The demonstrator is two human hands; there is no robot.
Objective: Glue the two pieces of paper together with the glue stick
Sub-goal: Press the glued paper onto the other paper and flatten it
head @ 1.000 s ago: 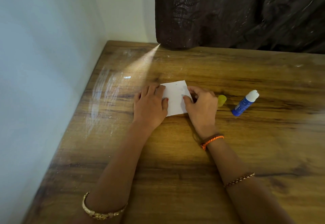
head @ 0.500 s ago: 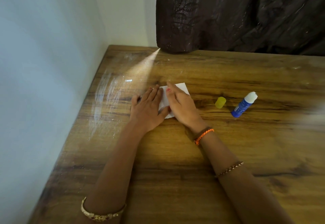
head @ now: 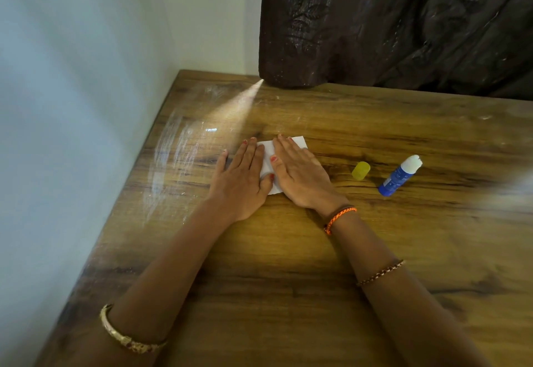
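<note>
White paper (head: 268, 154) lies flat on the wooden table (head: 288, 251); I cannot tell two sheets apart. My left hand (head: 240, 182) rests flat with spread fingers on its left edge. My right hand (head: 300, 176) lies flat across its right part, palm down, covering most of it. Only a strip between the hands and the far right corner show. The blue glue stick (head: 399, 176) lies uncapped on the table to the right, white tip pointing away. Its yellow cap (head: 360, 170) lies between the stick and my right hand.
A pale wall (head: 72, 107) runs along the table's left edge. A dark curtain (head: 389, 20) hangs over the far edge. A streak of light falls on the tabletop near the far left corner.
My right hand has slid from the paper's right edge onto the sheet and flattened out, palm down. My left hand's fingers have straightened. The glue stick and cap have not moved.
</note>
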